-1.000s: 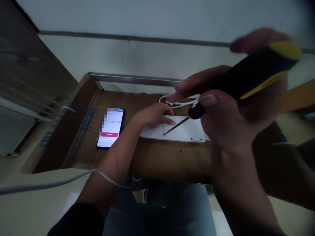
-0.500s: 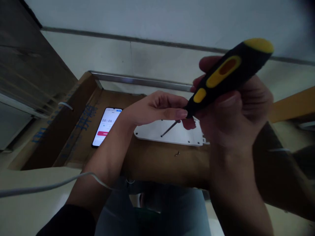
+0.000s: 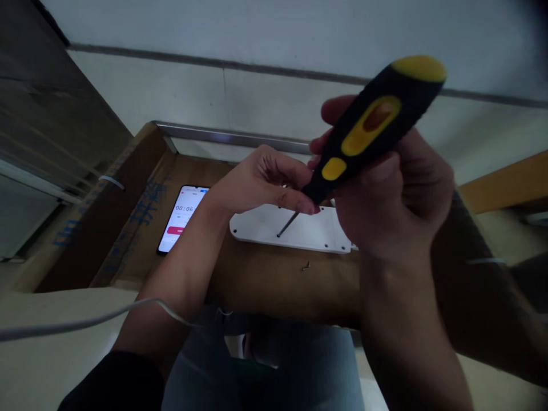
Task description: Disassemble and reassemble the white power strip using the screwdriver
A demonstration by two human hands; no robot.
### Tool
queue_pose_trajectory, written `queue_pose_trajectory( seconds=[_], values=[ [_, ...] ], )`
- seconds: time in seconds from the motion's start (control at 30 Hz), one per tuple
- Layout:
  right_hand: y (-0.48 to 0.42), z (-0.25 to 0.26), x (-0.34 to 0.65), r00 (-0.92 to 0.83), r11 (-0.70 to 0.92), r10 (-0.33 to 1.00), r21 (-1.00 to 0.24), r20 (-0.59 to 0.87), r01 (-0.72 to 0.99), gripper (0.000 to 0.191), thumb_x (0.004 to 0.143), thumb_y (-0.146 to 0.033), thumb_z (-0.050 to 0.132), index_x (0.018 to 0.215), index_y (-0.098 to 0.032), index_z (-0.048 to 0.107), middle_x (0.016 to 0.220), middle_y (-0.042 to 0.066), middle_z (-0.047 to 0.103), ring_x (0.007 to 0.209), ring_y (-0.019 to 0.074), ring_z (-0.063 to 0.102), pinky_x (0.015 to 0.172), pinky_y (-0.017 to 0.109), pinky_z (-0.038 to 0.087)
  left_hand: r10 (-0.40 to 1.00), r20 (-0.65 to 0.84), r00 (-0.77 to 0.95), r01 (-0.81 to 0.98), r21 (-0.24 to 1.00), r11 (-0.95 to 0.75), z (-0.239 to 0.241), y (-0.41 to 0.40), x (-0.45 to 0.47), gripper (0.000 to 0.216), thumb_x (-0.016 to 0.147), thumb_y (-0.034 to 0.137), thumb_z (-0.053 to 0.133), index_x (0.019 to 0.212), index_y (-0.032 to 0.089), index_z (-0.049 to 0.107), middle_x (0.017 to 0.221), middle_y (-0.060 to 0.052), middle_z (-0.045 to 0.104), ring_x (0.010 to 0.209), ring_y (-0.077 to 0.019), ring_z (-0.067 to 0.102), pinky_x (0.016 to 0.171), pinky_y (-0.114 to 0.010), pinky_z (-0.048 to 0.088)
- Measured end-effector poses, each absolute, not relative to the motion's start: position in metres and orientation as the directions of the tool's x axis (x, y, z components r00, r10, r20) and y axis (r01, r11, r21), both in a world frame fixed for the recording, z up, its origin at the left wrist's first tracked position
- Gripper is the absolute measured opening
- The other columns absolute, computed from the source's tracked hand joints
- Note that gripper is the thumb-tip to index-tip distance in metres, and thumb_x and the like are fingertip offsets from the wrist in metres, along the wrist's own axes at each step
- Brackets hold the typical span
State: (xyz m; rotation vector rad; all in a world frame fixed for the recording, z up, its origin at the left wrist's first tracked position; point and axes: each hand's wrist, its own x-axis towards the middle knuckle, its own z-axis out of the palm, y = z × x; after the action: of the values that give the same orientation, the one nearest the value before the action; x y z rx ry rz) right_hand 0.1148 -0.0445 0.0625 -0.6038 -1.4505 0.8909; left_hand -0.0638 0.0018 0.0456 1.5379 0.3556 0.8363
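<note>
My right hand (image 3: 398, 194) grips a screwdriver (image 3: 368, 125) by its black and yellow handle. The tool slants down to the left, its thin shaft ending at a hole in a white plastic casing (image 3: 257, 224). That casing is long and flat, lies on the cardboard and has several dark screw holes near its edges. With fingers pinched, my left hand (image 3: 274, 180) holds the screwdriver where handle and shaft meet. Small screws (image 3: 306, 266) lie on the cardboard in front of the casing. My right hand hides the casing's right end.
A phone (image 3: 176, 220) showing a running timer lies left of the casing, partly behind my left forearm. Raised cardboard walls (image 3: 98, 211) flank the work surface. A white cable (image 3: 85, 328) crosses my left forearm. A metal rail (image 3: 231, 137) runs along the back.
The screwdriver handle and my right hand have shifted left and tilted more upright. The tip stays at the same hole. My left hand keeps its pinch.
</note>
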Motion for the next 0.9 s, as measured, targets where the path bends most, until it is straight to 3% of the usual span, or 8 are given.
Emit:
queue_pose_trajectory(
  seconds=[0.1,0.17,0.27,0.43,0.57,0.7,0.8,0.9],
  values=[
    [-0.043,0.064,0.11,-0.077,0.586,0.786,-0.78,0.613,-0.221,0.03,0.087,-0.054,0.077,0.115,-0.044,0.079,0.142,-0.007,0.065,0.109,0.0172,0.07,0.092,0.032,0.067,0.725,0.295,0.623,-0.244,0.953,-0.178,0.049,-0.003,-0.06,0.034,0.068,0.037,0.099,0.074,0.018,0.071,0.076,0.002,0.068,0.074,-0.0125,0.063,0.073,-0.03,0.055],
    [-0.043,0.064,0.104,-0.05,0.65,0.731,-0.716,0.681,-0.254,0.044,0.075,-0.056,0.088,0.116,-0.045,0.079,0.139,-0.007,0.066,0.11,0.0178,0.069,0.09,0.031,0.065,0.762,0.263,0.592,-0.197,0.964,-0.18,0.053,-0.008,-0.056,0.033,0.068,0.031,0.096,0.072,0.018,0.066,0.077,0.004,0.066,0.075,-0.0111,0.062,0.073,-0.029,0.053],
    [-0.044,0.063,0.098,0.073,0.721,0.689,-0.673,0.721,-0.165,0.049,0.063,-0.036,0.099,0.109,-0.041,0.081,0.122,-0.006,0.071,0.098,0.0143,0.066,0.08,0.027,0.06,0.786,0.244,0.567,-0.13,0.97,-0.208,0.057,-0.012,-0.053,0.037,0.068,0.033,0.094,0.077,0.019,0.061,0.083,0.006,0.065,0.076,-0.0097,0.063,0.074,-0.028,0.053],
    [-0.047,0.061,0.098,0.11,0.692,0.722,-0.715,0.683,-0.096,0.039,0.067,-0.019,0.095,0.102,-0.034,0.084,0.089,-0.003,0.069,0.085,0.0134,0.065,0.079,0.029,0.056,0.671,0.27,0.691,-0.191,0.963,-0.191,0.056,-0.008,-0.061,0.028,0.077,0.031,0.091,0.084,0.018,0.067,0.082,0.004,0.067,0.086,-0.0142,0.071,0.08,-0.027,0.058],
    [-0.04,0.056,0.103,-0.023,0.658,0.742,-0.734,0.67,-0.169,0.042,0.078,-0.027,0.089,0.115,-0.043,0.078,0.103,-0.006,0.074,0.093,0.013,0.072,0.081,0.027,0.063,0.565,0.361,0.742,-0.365,0.924,-0.111,0.054,-0.006,-0.072,0.013,0.096,0.033,0.079,0.095,0.02,0.081,0.096,-0.002,0.078,0.098,-0.017,0.074,0.097,-0.032,0.059],
    [-0.031,0.051,0.106,-0.065,0.701,0.692,-0.691,0.719,-0.174,0.044,0.081,-0.045,0.086,0.123,-0.043,0.074,0.118,-0.007,0.073,0.104,0.016,0.074,0.104,0.037,0.064,0.734,0.277,0.62,-0.25,0.956,-0.15,0.054,-0.008,-0.07,0.025,0.08,0.042,0.092,0.085,0.022,0.079,0.086,0.002,0.072,0.085,-0.0168,0.07,0.087,-0.033,0.059],
    [-0.031,0.054,0.107,-0.022,0.762,0.64,-0.638,0.768,-0.108,0.053,0.065,-0.042,0.097,0.114,-0.042,0.077,0.106,-0.003,0.069,0.099,0.0167,0.067,0.091,0.033,0.059,0.782,0.278,0.558,-0.201,0.959,-0.198,0.054,-0.009,-0.064,0.039,0.068,0.04,0.1,0.082,0.019,0.071,0.081,0.002,0.067,0.076,-0.013,0.063,0.073,-0.028,0.055],
    [-0.036,0.058,0.11,0.007,0.733,0.68,-0.68,0.733,-0.022,0.038,0.067,-0.023,0.094,0.1,-0.034,0.078,0.093,0.0,0.066,0.089,0.0161,0.061,0.085,0.033,0.055,0.752,0.298,0.588,-0.214,0.954,-0.211,0.056,-0.008,-0.062,0.035,0.069,0.028,0.098,0.083,0.02,0.066,0.084,0.005,0.067,0.077,-0.0099,0.063,0.072,-0.025,0.054]
  ],
)
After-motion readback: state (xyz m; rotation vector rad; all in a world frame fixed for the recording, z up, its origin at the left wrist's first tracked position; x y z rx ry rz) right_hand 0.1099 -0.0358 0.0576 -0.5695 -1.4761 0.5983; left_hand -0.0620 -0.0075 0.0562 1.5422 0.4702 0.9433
